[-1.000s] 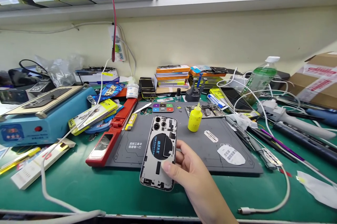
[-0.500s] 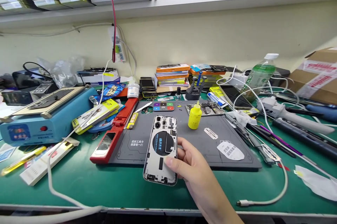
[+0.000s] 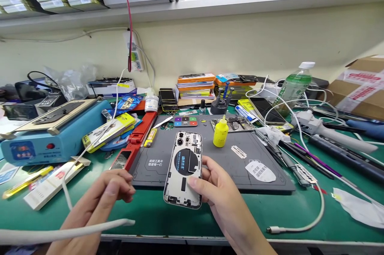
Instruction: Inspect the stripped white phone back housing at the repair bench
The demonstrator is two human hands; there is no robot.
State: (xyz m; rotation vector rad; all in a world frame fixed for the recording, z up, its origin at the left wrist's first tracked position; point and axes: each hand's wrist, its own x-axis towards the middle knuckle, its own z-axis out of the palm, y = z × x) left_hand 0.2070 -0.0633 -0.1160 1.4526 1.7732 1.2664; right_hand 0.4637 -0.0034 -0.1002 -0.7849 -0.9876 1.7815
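Note:
My right hand [image 3: 214, 189] grips the lower right edge of a smartphone [image 3: 180, 185] with its back cover off, thumb on the bare back. The phone is tilted up above the near edge of a grey work mat [image 3: 234, 175]; its cameras are at the top, and blue print shows in a dark round area. My left hand [image 3: 111, 191] is at the lower left, fingers curled in and closed, with nothing visible in them. It is nearest to a red clamp tool [image 3: 133, 139], partly covering its lower end. A white cable [image 3: 99, 227] passes in front of the left wrist.
On the mat stand a yellow dropper bottle [image 3: 221, 133], a razor blade [image 3: 239, 151] and an opened phone [image 3: 234, 124]. A blue heating machine [image 3: 60, 139] is on the left. Cables, a hand tool [image 3: 333, 129] and a green drink bottle [image 3: 295, 87] crowd the right.
My left hand has come into view from the lower left, in front of the red clamp tool. The near white cable has shifted. My right hand keeps the smartphone in about the same place.

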